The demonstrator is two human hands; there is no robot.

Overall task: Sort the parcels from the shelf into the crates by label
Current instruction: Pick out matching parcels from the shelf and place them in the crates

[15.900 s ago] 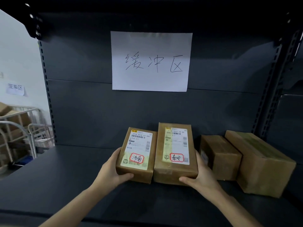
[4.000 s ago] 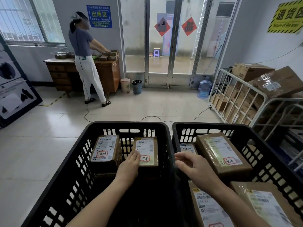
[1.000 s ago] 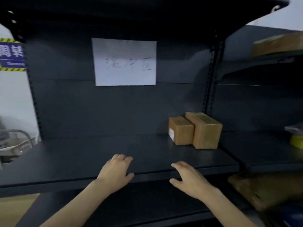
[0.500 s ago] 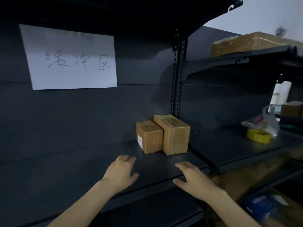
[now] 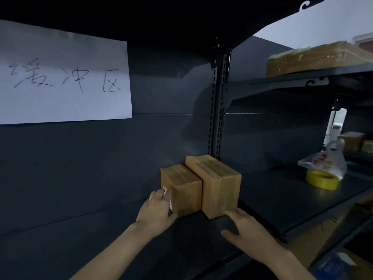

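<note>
Two brown cardboard parcels stand side by side on the dark shelf (image 5: 101, 229), against its back wall. The smaller parcel (image 5: 184, 190) is on the left, the taller parcel (image 5: 220, 184) on the right, and they touch. My left hand (image 5: 156, 209) lies flat against the left side of the smaller parcel, over its white label, with the thumb under the front corner. My right hand (image 5: 246, 227) hovers just in front of the taller parcel's lower right corner, fingers spread, holding nothing. No crates are in view.
A white paper sign (image 5: 64, 77) with handwriting hangs on the back wall. To the right, the neighbouring shelf bay holds a yellow tape roll (image 5: 322, 179) and a plastic bag (image 5: 325, 160). A wrapped parcel (image 5: 314, 58) lies on the upper right shelf. A steel upright (image 5: 219, 102) divides the bays.
Both hands have reached forward to the two parcels; the left hand now touches the smaller one. The view has moved closer and to the right.
</note>
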